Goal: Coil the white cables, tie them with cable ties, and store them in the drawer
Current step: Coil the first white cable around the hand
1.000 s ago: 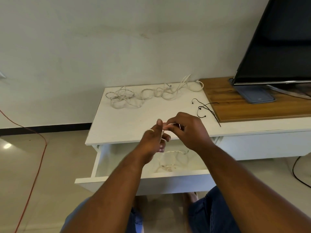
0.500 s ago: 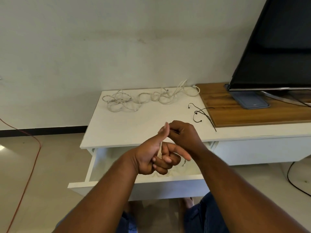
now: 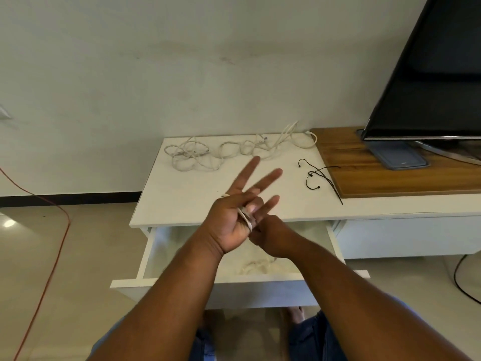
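Observation:
My left hand (image 3: 231, 222) is raised over the open drawer (image 3: 145, 256) with its fingers spread straight. A white cable (image 3: 245, 217) runs across its palm, pinned under the folded thumb. My right hand (image 3: 272, 237) sits just behind and below it, pinching the cable's lower end; its fingertips are partly hidden. Several loose white cables (image 3: 192, 157) lie tangled along the back of the white cabinet top (image 3: 182, 199). Black cable ties (image 3: 320, 178) lie to the right of my hands. A coiled white cable (image 3: 256, 267) rests inside the drawer.
A wooden board (image 3: 377, 175) on the right carries a TV (image 3: 429, 74) and a blue flat object (image 3: 398, 157). A red cord (image 3: 56, 238) trails on the floor at left, a black cord (image 3: 459, 280) at right. My knees are under the drawer.
My left hand has gone from curled around the cable to fingers spread and raised. My right hand dropped from in front of it to below and behind it.

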